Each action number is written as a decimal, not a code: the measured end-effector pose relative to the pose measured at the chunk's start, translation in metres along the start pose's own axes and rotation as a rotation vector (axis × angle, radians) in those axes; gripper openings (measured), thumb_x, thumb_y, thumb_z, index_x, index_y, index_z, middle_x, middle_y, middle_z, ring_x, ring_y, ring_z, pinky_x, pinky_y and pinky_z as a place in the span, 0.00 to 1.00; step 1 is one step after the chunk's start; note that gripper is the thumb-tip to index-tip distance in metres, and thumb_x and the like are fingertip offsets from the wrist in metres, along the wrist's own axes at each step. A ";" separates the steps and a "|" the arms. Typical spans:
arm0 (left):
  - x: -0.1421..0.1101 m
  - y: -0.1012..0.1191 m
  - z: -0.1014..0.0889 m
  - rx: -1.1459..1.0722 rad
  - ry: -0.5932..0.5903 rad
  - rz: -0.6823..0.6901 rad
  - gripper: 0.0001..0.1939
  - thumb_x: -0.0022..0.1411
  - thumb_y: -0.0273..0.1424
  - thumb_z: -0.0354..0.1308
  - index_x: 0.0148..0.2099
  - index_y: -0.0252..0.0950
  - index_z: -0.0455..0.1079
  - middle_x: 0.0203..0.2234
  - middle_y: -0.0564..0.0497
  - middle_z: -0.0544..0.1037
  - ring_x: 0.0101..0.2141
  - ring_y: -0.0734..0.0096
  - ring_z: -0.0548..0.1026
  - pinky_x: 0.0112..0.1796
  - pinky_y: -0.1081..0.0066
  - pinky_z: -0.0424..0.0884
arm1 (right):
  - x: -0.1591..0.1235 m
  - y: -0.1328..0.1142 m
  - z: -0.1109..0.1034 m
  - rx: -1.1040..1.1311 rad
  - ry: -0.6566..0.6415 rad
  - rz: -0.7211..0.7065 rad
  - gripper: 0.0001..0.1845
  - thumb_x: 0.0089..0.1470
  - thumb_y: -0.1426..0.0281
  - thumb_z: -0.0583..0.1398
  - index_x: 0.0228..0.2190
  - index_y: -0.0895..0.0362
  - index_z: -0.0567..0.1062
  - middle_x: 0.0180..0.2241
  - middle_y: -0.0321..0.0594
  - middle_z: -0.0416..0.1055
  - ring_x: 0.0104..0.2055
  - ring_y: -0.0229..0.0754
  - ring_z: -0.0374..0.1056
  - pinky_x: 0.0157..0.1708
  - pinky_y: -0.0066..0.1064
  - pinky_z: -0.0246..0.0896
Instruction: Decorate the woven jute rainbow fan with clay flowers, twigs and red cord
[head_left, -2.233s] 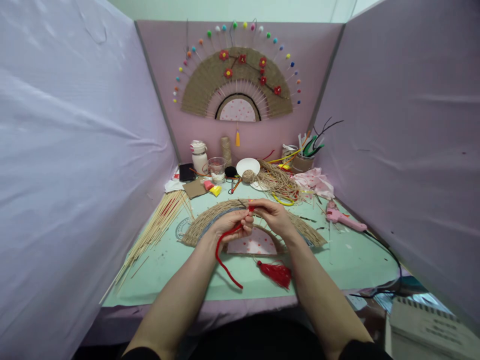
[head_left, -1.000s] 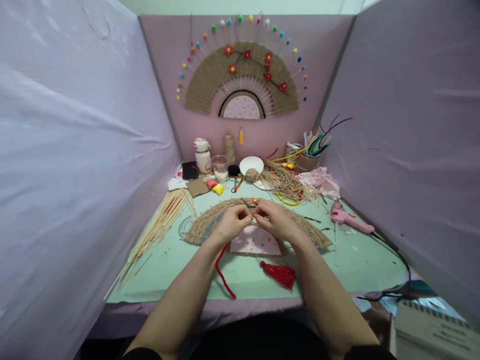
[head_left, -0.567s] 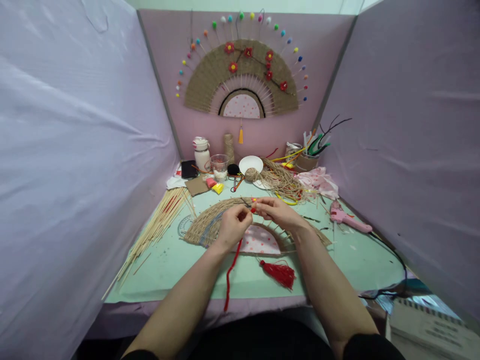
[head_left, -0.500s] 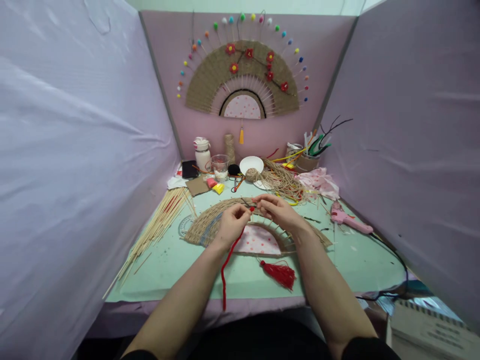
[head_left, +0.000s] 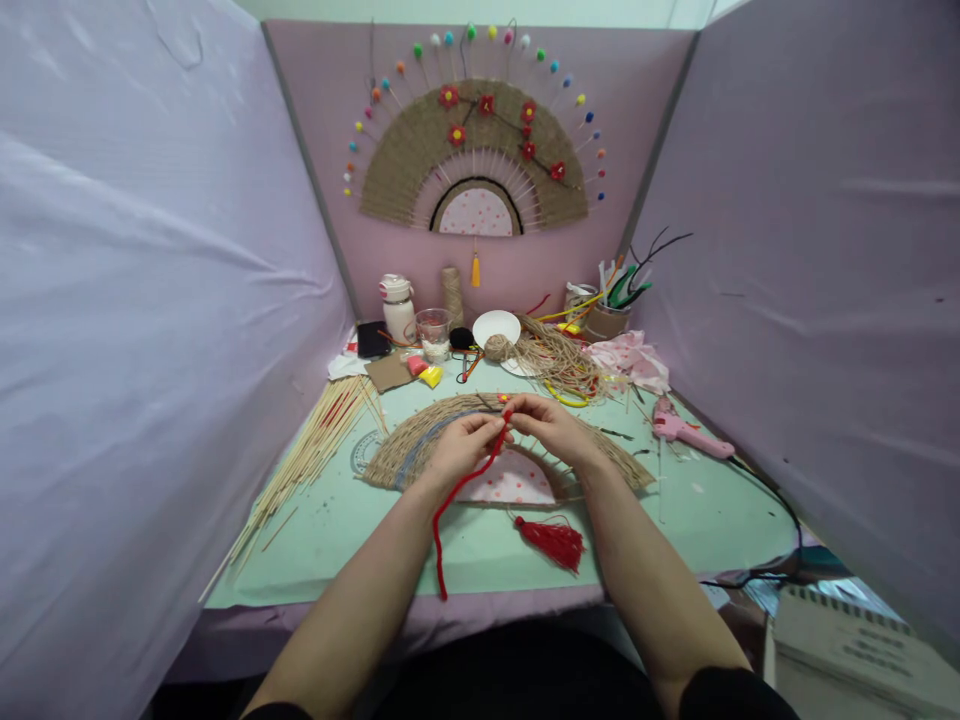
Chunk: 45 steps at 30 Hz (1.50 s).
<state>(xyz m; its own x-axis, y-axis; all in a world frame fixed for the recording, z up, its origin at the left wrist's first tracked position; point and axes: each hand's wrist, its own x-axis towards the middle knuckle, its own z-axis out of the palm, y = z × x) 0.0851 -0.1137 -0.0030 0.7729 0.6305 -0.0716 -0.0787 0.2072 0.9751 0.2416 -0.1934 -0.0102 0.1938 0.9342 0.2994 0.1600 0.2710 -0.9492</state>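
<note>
A red fuzzy pipe cleaner (head_left: 452, 494) runs up from near the table's front edge to my fingertips. Its upper end is pinched by my left hand (head_left: 471, 446) and my right hand (head_left: 550, 428), whose fingers meet closely. Both hands are above a woven twine fan (head_left: 427, 430) that lies on the table, with a blue-grey band on its left side and a pink dotted half-round centre (head_left: 514, 478). A small red flower (head_left: 503, 398) with a yellow middle shows at the fan's top, just behind my fingers. Below the fan lies a red tassel (head_left: 555, 543).
Thin bamboo sticks (head_left: 304, 460) spread along the left. A pink glue gun (head_left: 690, 433) with a black cord lies at the right. Behind the fan are a twine heap (head_left: 562, 355), a white bowl (head_left: 496, 328), a plastic cup (head_left: 433, 335) and a white bottle (head_left: 397, 308). A decorated fan (head_left: 405, 150) hangs on the back panel.
My right hand has come in against my left and now pinches the pipe cleaner's upper end too. The view has shifted slightly, and the hanging lower end sits a little higher.
</note>
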 end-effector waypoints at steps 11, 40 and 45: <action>-0.003 0.006 -0.004 -0.217 -0.150 -0.194 0.22 0.38 0.39 0.76 0.30 0.33 0.71 0.21 0.54 0.74 0.23 0.78 0.69 0.28 0.74 0.64 | -0.003 -0.003 -0.001 0.006 -0.037 -0.043 0.12 0.53 0.60 0.65 0.36 0.55 0.77 0.36 0.38 0.73 0.38 0.40 0.68 0.42 0.34 0.64; 0.011 -0.011 -0.012 -0.094 0.185 -0.007 0.19 0.38 0.40 0.75 0.30 0.34 0.74 0.23 0.53 0.75 0.24 0.77 0.70 0.27 0.75 0.67 | -0.002 0.007 0.022 0.216 -0.033 0.398 0.17 0.40 0.60 0.71 0.21 0.58 0.73 0.17 0.29 0.66 0.18 0.29 0.52 0.18 0.25 0.42; 0.011 -0.011 -0.013 -0.016 0.222 0.014 0.19 0.38 0.42 0.73 0.28 0.35 0.73 0.20 0.55 0.72 0.22 0.77 0.67 0.24 0.75 0.64 | -0.001 0.009 0.021 0.342 0.013 0.414 0.17 0.38 0.60 0.72 0.25 0.56 0.74 0.22 0.30 0.68 0.23 0.31 0.60 0.24 0.25 0.54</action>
<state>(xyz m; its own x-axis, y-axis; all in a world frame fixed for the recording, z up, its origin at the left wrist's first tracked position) 0.0863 -0.0989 -0.0173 0.6143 0.7822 -0.1039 -0.1000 0.2078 0.9731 0.2221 -0.1867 -0.0210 0.1866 0.9766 -0.1072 -0.2566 -0.0568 -0.9648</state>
